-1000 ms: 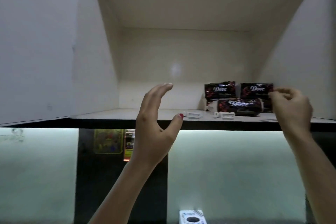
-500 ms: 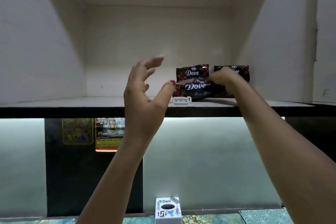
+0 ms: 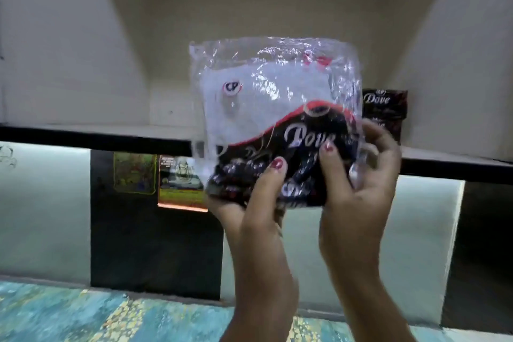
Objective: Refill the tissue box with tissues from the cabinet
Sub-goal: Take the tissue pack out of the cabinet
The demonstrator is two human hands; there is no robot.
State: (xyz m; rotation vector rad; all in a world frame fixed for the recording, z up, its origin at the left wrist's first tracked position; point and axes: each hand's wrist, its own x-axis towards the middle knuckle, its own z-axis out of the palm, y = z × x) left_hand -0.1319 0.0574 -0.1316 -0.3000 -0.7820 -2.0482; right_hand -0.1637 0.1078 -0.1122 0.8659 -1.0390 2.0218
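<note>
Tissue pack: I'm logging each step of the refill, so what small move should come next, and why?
Probably lower the tissue pack toward the counter. Both the left hand and right hand grip its lower end, it is clear of the cabinet shelf, and no tissue box is in view.

Tissue pack (image 3: 273, 108) held in front of the shelf's (image 3: 111, 130) front edge; another pack (image 3: 384, 111) on the shelf, behind and right.

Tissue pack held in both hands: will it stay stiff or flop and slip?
The tissue pack probably flexes: its wrapper is crinkled where the left hand and right hand pinch it. The glossy film looks slippery. It likely weighs little, since it is held up by its lower edge.
</note>
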